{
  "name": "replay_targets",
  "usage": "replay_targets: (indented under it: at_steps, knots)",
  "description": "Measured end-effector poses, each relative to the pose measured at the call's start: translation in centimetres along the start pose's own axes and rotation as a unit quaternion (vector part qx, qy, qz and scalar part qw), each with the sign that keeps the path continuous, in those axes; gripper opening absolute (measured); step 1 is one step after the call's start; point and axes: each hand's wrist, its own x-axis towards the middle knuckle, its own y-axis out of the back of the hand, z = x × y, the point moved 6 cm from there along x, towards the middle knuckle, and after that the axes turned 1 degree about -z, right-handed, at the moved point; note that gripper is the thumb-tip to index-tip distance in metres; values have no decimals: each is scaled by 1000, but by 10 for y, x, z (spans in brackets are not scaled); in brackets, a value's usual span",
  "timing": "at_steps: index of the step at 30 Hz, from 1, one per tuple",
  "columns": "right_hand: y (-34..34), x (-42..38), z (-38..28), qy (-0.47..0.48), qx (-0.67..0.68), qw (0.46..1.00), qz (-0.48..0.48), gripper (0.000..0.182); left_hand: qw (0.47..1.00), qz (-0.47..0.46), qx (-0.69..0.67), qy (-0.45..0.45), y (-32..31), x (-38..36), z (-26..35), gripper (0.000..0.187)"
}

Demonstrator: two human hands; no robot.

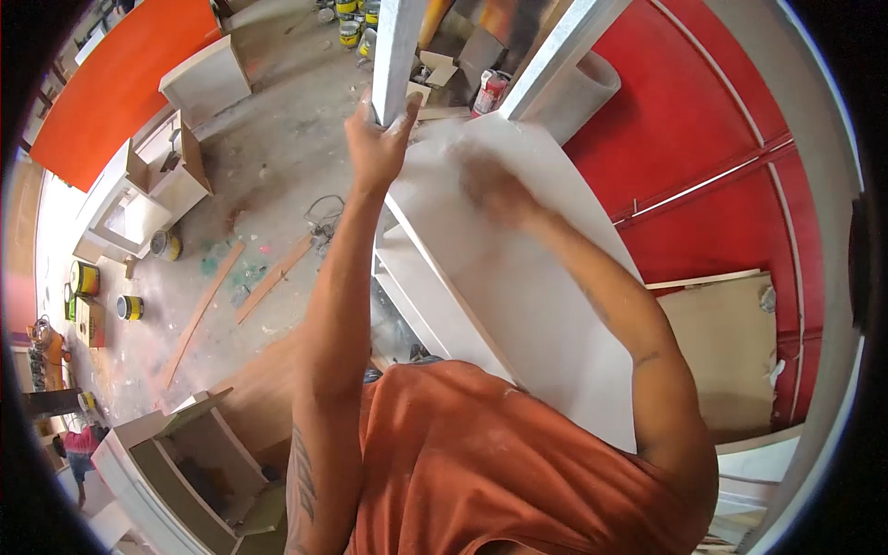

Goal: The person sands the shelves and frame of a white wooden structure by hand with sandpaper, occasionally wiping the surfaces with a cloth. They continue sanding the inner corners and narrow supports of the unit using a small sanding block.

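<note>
A white post (pixel 398 65) rises at the top centre, and my left hand (pixel 379 143) is wrapped round its lower part. My right hand (pixel 490 185) is over the upper part of a large white panel (pixel 555 296), smeared by motion, so its fingers and anything in them cannot be made out. The panel is the top of a white cabinet, whose open side with a shelf (pixel 421 287) shows at its left. A second white post (pixel 555 60) meets the panel's far end.
A red wall (pixel 712 102) stands at the right, with a beige board (pixel 721 351) against it. Paint cans (pixel 129 307), wood strips (pixel 205 310) and an orange panel (pixel 120 92) are at the left. A cabinet frame (pixel 194 462) lies lower left; a person (pixel 83 439) is beyond it.
</note>
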Motion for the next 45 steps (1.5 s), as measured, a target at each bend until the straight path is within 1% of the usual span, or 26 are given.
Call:
replay_targets:
  at_steps: [1, 2, 4, 5, 8, 10, 12, 14, 17, 19, 20, 22, 23, 25, 26, 28, 31, 32, 34, 35, 37, 38, 40, 42, 43, 45]
  knots:
    - [92, 16, -106, -71, -5, 982, -175, 48, 1000, 4, -1, -1, -1, 2, -1, 34]
    - [75, 11, -76, -67, -6, 982, -176, 48, 1000, 2, 12, -9, 0, 4, -2, 35]
    - [30, -6, 25, -53, 203, 970, -120, 50, 999, -2, 29, -13, 2, 0, -1, 35]
    - [44, 6, 48, 46, 12, 998, -39, 51, 1000, -4, 23, 8, 1, 0, 0, 35]
    - [29, 8, 33, 18, -101, 994, 31, 53, 1000, 2, 24, -3, 2, 5, -7, 34]
    - [35, -6, -24, -55, -19, 998, -33, 53, 999, 8, 32, -18, 0, -2, -11, 34]
    - [38, -13, -78, 176, 8, 976, -128, 55, 1000, 11, 15, -1, 1, 0, -6, 33]
    - [27, -9, -39, 145, 81, 973, -158, 54, 1000, 10, 19, -19, 0, 0, -5, 33]
    - [11, 8, -8, 50, -160, 980, -103, 52, 999, 10, 20, -47, -1, 2, -7, 35]
    - [14, 19, 2, -15, -321, 945, -60, 51, 998, 12, 20, -61, -2, 6, -2, 35]
    - [9, 6, -22, -15, -320, 945, -62, 51, 999, 12, 11, -36, -1, 0, 0, 36]
    - [10, -14, -98, 120, -90, 988, -21, 52, 1000, 15, 5, -26, -1, 5, 5, 36]
    - [16, -13, -88, 124, -91, 988, -18, 52, 1000, 10, 1, -24, -1, 4, 3, 36]
    - [18, -17, -38, 57, 80, 988, -123, 55, 1000, 0, -12, -11, -2, 0, 0, 37]
    - [21, -6, -12, 59, 82, 988, -120, 55, 1000, 0, -9, -13, -2, 0, 2, 37]
    - [30, 19, 33, 26, -101, 994, -31, 55, 1000, 0, -11, -4, -1, 0, 2, 37]
    - [13, 23, -24, -90, -154, 980, -88, 58, 1000, -9, -17, -7, -2, 1, 3, 37]
    - [17, 12, -41, -92, -153, 980, -89, 58, 1000, -11, -17, -5, -2, -1, 1, 37]
    - [24, -2, -88, 103, -25, 989, -106, 56, 1000, -14, -7, -5, -2, 2, 1, 37]
    - [34, -4, -68, 176, 41, 976, -118, 57, 1000, -19, -5, -3, -2, 0, 0, 37]
    - [42, 7, 7, 110, -11, 991, -70, 55, 1000, -21, 7, -5, -2, 1, 2, 36]
    - [52, 12, 22, 46, -64, 997, -26, 53, 999, -29, 8, -10, -2, 0, 3, 36]
    - [39, 17, 16, -8, 3, 1000, 7, 65, 999, -40, -17, -14, -1, 0, 5, 36]
    - [-4, 12, -12, -73, 56, 996, -20, 62, 999, -43, -34, -2, -2, 0, 2, 36]
    - [32, 12, -78, 37, 72, 990, -119, 64, 998, -44, -44, 14, -1, 0, -2, 36]
    - [29, 26, -31, -17, 70, 991, -114, 65, 998, -55, -38, 11, -2, 6, 4, 36]
